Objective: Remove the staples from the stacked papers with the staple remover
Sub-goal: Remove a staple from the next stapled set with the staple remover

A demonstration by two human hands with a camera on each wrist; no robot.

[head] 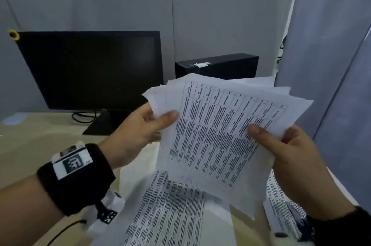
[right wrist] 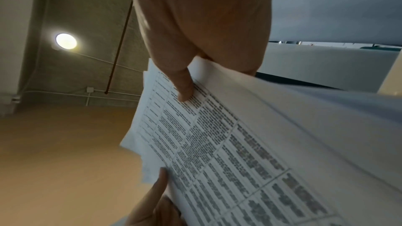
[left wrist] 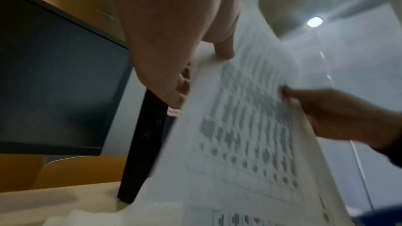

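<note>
Both hands hold a loose stack of printed papers up above the desk, sheets fanned at the top. My left hand pinches the stack's left edge, thumb on the front page. My right hand grips the right edge with its thumb on the print. The left wrist view shows the stack of papers between the left hand and the right hand. Seen from the right wrist, the right hand presses its thumb on the stack of papers. No staple remover or staple is visible.
More printed sheets lie on the beige desk below, and another pile sits at the right. A dark monitor stands at the left, a black computer case behind. Grey partitions close in the back and right.
</note>
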